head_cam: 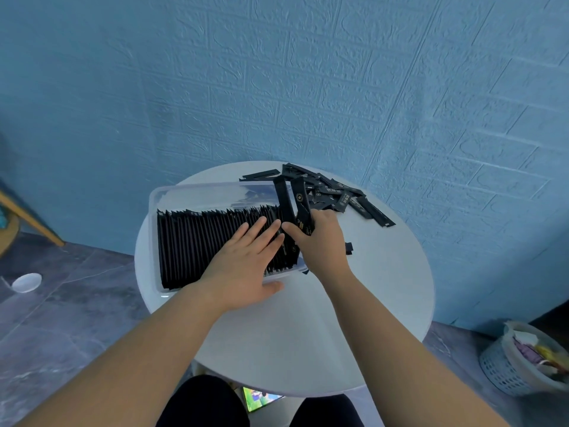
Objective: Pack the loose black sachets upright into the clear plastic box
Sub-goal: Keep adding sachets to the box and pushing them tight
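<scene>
1. A clear box (154, 217) sits on the left half of a round white table (308, 334), its long side running left to right
2. A tight row (191, 241) of black sachets stands upright in the box and fills it from the left wall almost to the right end
3. The left hand (243, 266) lies flat on the tops at the right end of the row, fingers straight and slightly spread; its thumb reaches past the near wall of the box onto the table
4. The right hand (320, 241) is at the right end of the box, fingers and thumb clamped on the held sachets (300, 201), seemingly two of them, though the hand hides where they meet
5. The held sachets stand tall and lean a little left, their lower ends behind the hand just beside the last of the row
6. A loose pile (338, 195) of sachets lies flat and crossed at the far right edge of the table, behind the right hand
7. On the floor are a white mesh bin (508, 365) to the right and a small white dish (26, 282) to the left
</scene>
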`<state>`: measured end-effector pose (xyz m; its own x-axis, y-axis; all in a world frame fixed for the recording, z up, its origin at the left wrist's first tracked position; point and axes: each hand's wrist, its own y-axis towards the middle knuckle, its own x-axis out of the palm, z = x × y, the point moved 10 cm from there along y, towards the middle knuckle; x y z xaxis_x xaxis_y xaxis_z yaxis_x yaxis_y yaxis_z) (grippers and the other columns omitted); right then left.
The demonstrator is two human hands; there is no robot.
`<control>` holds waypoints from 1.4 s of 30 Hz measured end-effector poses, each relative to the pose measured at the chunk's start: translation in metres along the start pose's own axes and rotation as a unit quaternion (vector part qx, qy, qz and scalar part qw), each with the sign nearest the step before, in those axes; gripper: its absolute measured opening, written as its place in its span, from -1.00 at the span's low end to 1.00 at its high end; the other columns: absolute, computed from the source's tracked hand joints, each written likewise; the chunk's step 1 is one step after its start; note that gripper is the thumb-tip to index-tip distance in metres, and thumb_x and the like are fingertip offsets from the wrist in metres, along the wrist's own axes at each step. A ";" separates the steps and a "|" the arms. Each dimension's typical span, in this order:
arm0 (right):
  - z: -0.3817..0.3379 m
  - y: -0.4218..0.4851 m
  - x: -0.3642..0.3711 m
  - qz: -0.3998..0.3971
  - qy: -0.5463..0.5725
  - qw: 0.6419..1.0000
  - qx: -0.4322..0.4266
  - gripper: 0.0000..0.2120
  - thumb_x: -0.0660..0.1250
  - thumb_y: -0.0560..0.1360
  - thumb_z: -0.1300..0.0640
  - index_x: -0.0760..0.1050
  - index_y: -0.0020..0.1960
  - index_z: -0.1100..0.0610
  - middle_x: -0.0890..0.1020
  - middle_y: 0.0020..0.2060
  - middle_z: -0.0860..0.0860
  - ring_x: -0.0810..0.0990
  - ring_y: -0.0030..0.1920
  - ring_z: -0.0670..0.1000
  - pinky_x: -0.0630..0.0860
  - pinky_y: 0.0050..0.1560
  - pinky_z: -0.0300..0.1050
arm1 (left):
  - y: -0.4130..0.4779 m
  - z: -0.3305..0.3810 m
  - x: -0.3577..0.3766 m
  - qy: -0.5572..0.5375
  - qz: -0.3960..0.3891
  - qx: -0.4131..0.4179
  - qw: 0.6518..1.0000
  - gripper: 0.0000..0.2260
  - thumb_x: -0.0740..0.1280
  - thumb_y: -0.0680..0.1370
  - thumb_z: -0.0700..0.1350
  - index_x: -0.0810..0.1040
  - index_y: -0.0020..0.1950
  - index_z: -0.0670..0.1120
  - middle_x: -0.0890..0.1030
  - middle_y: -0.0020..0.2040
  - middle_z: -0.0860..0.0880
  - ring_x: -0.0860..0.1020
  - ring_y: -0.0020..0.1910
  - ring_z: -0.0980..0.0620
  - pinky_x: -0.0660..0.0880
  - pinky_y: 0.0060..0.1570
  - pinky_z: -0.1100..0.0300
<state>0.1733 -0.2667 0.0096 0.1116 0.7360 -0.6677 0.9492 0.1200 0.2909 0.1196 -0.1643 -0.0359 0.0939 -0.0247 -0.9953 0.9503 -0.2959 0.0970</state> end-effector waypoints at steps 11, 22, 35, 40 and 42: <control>-0.008 0.006 0.010 -0.087 -0.102 0.991 0.017 -0.69 0.23 0.55 -0.07 0.50 -0.04 0.19 0.33 0.00 0.01 0.46 -0.19 0.04 0.43 -0.15 -0.13 | 0.002 0.001 0.002 0.011 0.016 0.017 1.000 -0.09 -0.32 0.26 0.35 -0.13 0.55 -0.04 -0.42 0.42 0.05 -0.45 0.40 0.02 -0.46 0.33 0.13; -0.012 0.009 -0.003 -0.057 -0.004 0.998 0.003 -0.85 0.40 0.42 0.06 0.50 -0.21 0.12 0.54 -0.30 0.02 0.45 -0.33 -0.06 0.33 -0.35 -0.23 | 0.001 0.000 0.001 0.017 0.012 0.016 1.000 -0.20 -0.21 0.40 0.37 -0.20 0.54 -0.02 -0.45 0.41 0.05 -0.46 0.41 0.02 -0.47 0.33 0.13; -0.012 0.017 0.003 -0.121 -0.178 0.976 0.021 -0.76 0.36 0.42 -0.08 0.49 -0.26 0.09 0.52 -0.38 -0.04 0.48 -0.34 -0.05 0.30 -0.41 -0.22 | 0.002 0.001 0.002 0.023 0.009 0.021 0.999 -0.16 -0.32 0.31 0.36 -0.27 0.53 0.00 -0.47 0.41 0.05 -0.50 0.37 0.03 -0.47 0.34 0.11; -0.010 0.014 0.004 -0.120 -0.154 0.981 0.016 -0.74 0.32 0.43 -0.15 0.58 -0.14 0.05 0.60 -0.29 -0.05 0.56 -0.23 -0.04 0.42 -0.31 -0.19 | 0.001 0.001 0.004 0.016 0.007 0.021 1.000 -0.15 -0.36 0.25 0.35 -0.35 0.48 -0.01 -0.47 0.42 0.04 -0.50 0.38 0.01 -0.48 0.33 0.11; -0.013 0.012 0.002 -0.133 -0.111 0.985 0.006 -0.78 0.35 0.43 -0.11 0.56 -0.13 0.05 0.59 -0.28 -0.07 0.54 -0.23 -0.07 0.44 -0.25 -0.18 | 0.002 0.001 0.003 0.013 0.011 0.021 1.000 -0.19 -0.36 0.25 0.35 -0.40 0.42 0.01 -0.47 0.42 0.04 -0.51 0.37 0.01 -0.49 0.31 0.12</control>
<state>0.1809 -0.2556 0.0207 -0.0819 0.5162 -0.8526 0.9568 0.2802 0.0777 0.1214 -0.1654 -0.0391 0.1228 -0.0076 -0.9924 0.9349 -0.3347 0.1182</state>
